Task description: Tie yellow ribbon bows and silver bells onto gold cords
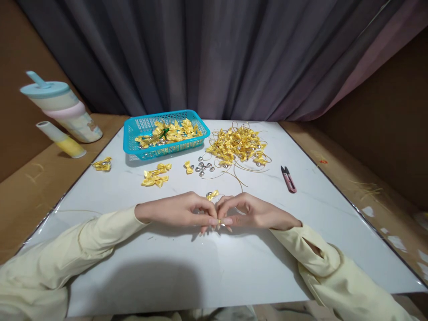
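Note:
My left hand (192, 211) and my right hand (252, 213) meet over the near middle of the white table (160, 276). Thumbs and fingertips of both are pinched together on a small yellow piece (220, 221), mostly covered by the fingers, so its kind does not show. Just beyond my knuckles lies a yellow ribbon bow (213, 195) with a silver bead-like piece on it. Farther off are a loose cluster of shiny silver pieces (202, 167) and a single yellow bow (188, 167). Several more yellow bows (155, 178) lie left of these.
A blue plastic basket (133, 150) holds yellow bows at the back left. Beside it spreads a pile of bows with thin gold cords (237, 142). Pink-handled thread snips (289, 179) lie right. A tumbler (63, 104) and a yellow-and-white tube (63, 140) stand left.

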Tool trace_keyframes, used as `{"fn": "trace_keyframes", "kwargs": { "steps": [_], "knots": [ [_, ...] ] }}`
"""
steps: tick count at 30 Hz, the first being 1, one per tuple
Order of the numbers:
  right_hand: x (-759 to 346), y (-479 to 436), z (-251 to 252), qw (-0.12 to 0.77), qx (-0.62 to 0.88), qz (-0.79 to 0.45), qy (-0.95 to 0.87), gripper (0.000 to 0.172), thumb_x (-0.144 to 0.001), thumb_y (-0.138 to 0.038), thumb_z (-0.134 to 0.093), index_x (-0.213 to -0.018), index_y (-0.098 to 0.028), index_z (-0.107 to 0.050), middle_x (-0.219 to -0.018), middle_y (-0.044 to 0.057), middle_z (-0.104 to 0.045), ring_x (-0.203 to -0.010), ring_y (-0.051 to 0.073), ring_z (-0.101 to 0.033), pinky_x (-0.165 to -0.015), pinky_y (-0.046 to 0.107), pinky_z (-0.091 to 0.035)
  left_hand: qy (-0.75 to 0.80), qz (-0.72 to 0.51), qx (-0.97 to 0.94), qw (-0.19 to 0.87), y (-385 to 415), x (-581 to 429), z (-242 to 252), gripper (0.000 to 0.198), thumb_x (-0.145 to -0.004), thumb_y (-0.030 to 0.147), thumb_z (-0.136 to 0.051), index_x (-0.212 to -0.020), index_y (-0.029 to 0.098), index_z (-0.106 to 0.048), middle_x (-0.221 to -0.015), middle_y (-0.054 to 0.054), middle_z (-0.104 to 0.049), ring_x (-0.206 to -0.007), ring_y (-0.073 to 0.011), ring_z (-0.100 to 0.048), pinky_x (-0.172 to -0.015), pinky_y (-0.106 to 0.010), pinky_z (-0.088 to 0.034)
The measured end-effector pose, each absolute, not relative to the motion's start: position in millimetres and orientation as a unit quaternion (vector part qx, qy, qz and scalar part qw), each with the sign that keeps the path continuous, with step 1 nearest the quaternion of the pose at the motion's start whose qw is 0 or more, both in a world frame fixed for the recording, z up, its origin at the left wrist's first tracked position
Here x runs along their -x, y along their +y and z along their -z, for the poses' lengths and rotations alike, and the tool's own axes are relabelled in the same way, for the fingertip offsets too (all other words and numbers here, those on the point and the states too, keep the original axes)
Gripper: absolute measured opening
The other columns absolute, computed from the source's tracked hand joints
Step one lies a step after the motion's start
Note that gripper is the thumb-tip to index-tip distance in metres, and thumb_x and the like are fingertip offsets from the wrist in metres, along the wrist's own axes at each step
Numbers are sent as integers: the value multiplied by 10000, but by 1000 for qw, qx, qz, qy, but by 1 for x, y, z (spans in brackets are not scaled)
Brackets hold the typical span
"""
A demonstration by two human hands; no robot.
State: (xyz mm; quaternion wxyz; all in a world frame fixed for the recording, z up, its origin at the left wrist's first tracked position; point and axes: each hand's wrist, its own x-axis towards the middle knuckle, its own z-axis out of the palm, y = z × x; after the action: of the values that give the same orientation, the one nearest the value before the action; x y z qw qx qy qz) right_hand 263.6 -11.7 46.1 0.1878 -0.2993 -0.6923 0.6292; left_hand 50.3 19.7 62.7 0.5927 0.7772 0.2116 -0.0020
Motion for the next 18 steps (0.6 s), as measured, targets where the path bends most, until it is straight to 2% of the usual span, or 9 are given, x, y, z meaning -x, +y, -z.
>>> {"fn": "trace_keyframes", "kwargs": {
  "steps": [6, 12, 18],
  "knots": [
    [-264, -12, -45, 203, 314, -622, -688, 155, -812, -275, -595, -804, -125, -636, -864, 54, -602, -775, 130, -562, -743, 302, -447, 219, -7, -774, 594, 22, -49, -61, 219, -880, 323, -500, -843, 145, -623, -745, -14, -641, -703, -109, -585, -693, -215, -447],
    [-264, -12, -45, 210, 327, -616, -685, 185, -812, -308, -597, -800, -128, -640, -862, 48, -595, -725, 115, -546, -715, 286, -443, 226, -11, -770, 597, 27, -48, -61, 257, -901, 349, -459, -871, 167, -638, -835, -24, -679, -801, -129, -595, -760, -237, -442],
    [-265, -12, -46, 215, 339, -604, -688, 205, -818, -325, -591, -815, -126, -643, -838, 52, -609, -709, 119, -545, -706, 288, -436, 231, -31, -769, 596, 24, -48, -59, 213, -852, 358, -545, -862, 160, -622, -779, -20, -677, -742, -128, -607, -716, -238, -453]
  ]
}}
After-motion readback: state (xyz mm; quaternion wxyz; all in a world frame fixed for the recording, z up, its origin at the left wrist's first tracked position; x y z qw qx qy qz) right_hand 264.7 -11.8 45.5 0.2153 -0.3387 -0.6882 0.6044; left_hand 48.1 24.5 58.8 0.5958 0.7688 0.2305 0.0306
